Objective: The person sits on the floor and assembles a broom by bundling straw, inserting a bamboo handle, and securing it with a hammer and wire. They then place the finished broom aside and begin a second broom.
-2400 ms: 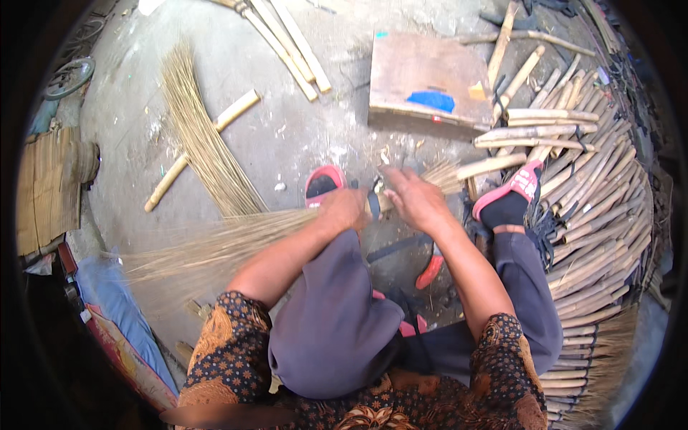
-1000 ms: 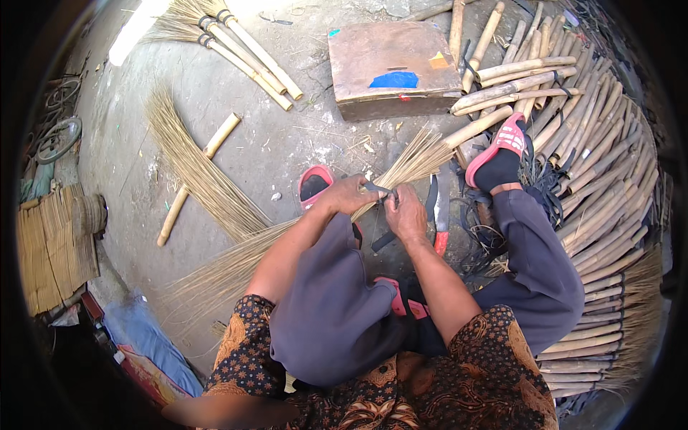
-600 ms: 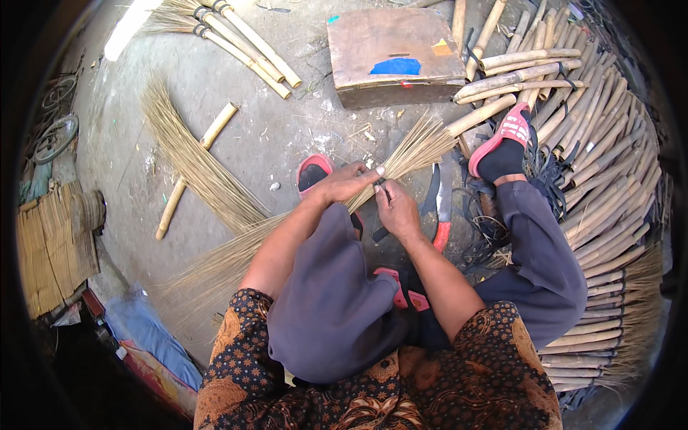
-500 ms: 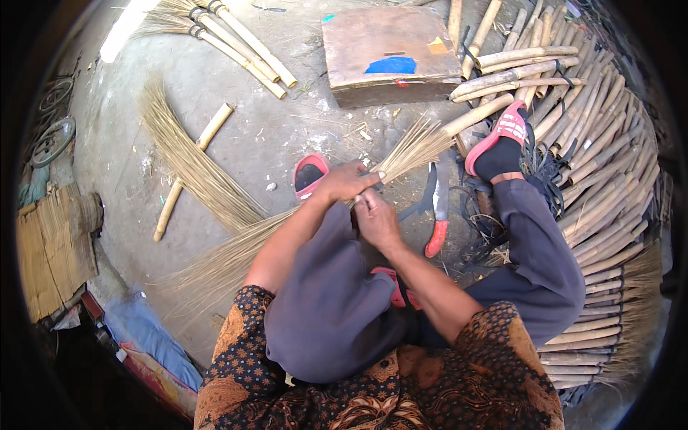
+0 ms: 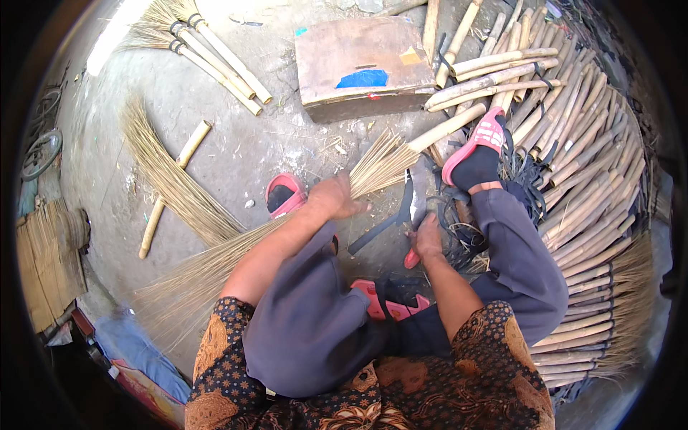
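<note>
My left hand [image 5: 333, 198] wraps over a bundle of thin dry broom bristles [image 5: 380, 168] beside my raised knee, some fingertips stretched past it. The bristles fan out under my left forearm to the lower left. A pale bamboo handle [image 5: 448, 134] runs from their upper right end to my foot. Lower and to the right, my right hand [image 5: 429, 236] closes round the upper handle of a knife lying on the ground; its red handle end [image 5: 411, 259] and grey blade [image 5: 418, 197] show. A black strip [image 5: 376, 231] lies between my hands.
A wooden box [image 5: 362, 57] stands ahead. Stacked bamboo-handled brooms [image 5: 580, 215] curve along the right. At left, loose bristles [image 5: 179, 183] lie across a bamboo stick [image 5: 152, 228]; several finished brooms [image 5: 222, 61] are farther off. Dark strips [image 5: 527, 179] lie beside my pink sandal [image 5: 476, 143].
My right hand has left the bristles by my left hand and moved right to the knife. My left hand stays on the bundle. The whole view has shifted slightly.
</note>
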The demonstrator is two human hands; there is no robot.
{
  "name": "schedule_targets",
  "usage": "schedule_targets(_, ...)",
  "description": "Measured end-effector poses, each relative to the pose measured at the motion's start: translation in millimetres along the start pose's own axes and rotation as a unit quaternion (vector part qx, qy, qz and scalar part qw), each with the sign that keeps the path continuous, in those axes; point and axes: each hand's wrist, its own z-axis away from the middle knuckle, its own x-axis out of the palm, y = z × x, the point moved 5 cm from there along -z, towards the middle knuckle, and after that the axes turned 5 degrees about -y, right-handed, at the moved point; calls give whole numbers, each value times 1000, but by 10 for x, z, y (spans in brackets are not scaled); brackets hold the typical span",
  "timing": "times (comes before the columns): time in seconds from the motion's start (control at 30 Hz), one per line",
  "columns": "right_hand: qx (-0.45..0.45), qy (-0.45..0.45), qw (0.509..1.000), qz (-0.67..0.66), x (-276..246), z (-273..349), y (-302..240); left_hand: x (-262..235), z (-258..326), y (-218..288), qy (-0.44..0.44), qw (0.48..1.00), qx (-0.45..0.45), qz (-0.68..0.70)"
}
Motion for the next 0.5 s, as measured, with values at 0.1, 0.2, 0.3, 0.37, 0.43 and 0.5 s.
schedule_targets(0.1,-27,-24,998,-57,133,-58,-3,3,5,8,-3,998,-39,-56)
schedule_targets(0.2,65,-85,954,-280,184,44,89,-14,56,-140,-4,997,-38,-64)
schedule_targets(0.3,14,12,959,-284,-40,279,78,23,134,-244,2,997,-44,-56)
schedule_targets(0.37,-70,34,963,-258,-299,287,18,43,159,-254,19,997,-48,-49)
schedule_targets(0.43,-98,-3,954,-284,-502,214,-29,73,182,-245,18,998,-44,-51)
schedule_targets(0.5,-73,-10,933,-352,-683,12,-126,79,204,-238,24,997,-36,-56)
